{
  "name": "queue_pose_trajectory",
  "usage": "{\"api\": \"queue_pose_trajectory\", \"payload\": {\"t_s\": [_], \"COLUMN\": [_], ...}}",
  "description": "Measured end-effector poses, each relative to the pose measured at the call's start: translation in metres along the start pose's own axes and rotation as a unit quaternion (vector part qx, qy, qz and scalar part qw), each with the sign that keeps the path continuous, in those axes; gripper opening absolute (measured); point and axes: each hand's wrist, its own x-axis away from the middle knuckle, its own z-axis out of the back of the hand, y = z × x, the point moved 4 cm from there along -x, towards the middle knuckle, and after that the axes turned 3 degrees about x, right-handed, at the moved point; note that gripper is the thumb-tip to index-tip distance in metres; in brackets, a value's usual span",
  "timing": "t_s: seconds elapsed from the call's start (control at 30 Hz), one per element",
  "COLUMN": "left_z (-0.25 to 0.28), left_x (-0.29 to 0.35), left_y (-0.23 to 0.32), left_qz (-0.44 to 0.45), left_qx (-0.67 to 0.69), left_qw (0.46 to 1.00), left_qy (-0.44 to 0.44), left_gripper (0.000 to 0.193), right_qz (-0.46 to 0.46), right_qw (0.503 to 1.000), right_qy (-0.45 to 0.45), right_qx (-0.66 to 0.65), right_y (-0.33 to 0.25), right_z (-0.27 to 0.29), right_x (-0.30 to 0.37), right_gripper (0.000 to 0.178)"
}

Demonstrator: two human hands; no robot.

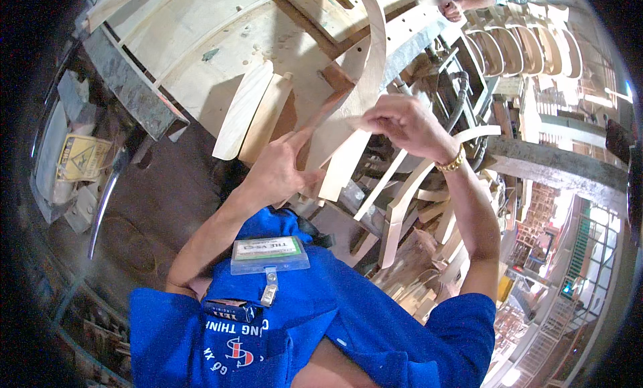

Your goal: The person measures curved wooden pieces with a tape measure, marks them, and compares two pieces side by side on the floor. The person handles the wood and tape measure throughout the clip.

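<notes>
In the head view, your bright blue cotton shirt [375, 314] carries white printed lettering around a red-and-white emblem [239, 351], nearer your body than your left hand [271, 174]. Just above that print, a small dark box with light lettering [231, 309] pokes out of the pocket. Between it and your left hand lies a clear plastic badge holder [271, 254], its white-and-green card bearing dark print. Well out to the left of that hand, a yellow rectangular sign [84, 158] shows a black triangular warning symbol above smaller text.

Your left hand grips the lower part of a curved pale wooden piece [373, 63], thumb on the near side and fingers stretched along the left edge. The piece rises between your two hands and arches away beyond them. Your right hand [402, 123], with a gold-coloured bracelet [452, 162] at its wrist, is closed, fingers curled and fingertips against the piece's right side; blur hides whether they pinch anything thin.

Two pale wooden slats [244, 113] lean side by side just beyond your left hand. Another person's hand [453, 12] shows well beyond your right one.
</notes>
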Motion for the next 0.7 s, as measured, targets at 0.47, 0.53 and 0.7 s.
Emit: {"api": "queue_pose_trajectory", "payload": {"t_s": [0.47,0.53,0.7], "left_z": [-0.001,-0.001,0.004], "left_x": [-0.002,-0.001,-0.01], "left_y": [0.0,0.003,0.008], "left_qz": [-0.035,-0.05,-0.044], "left_qx": [-0.055,-0.061,-0.039], "left_qw": [0.998,0.997,0.998], "left_qy": [0.0,0.004,0.004], "left_gripper": [0.084,0.083,0.074], "right_qz": [-0.125,-0.096,-0.22], "right_qw": [0.989,0.99,0.914], "right_qy": [0.054,0.037,0.222], "right_qx": [-0.062,-0.092,-0.26], "right_y": [0.004,0.002,0.019], "right_z": [-0.007,-0.011,-0.024], "right_x": [0.02,0.03,0.089], "right_gripper": [0.013,0.014,0.017]}}
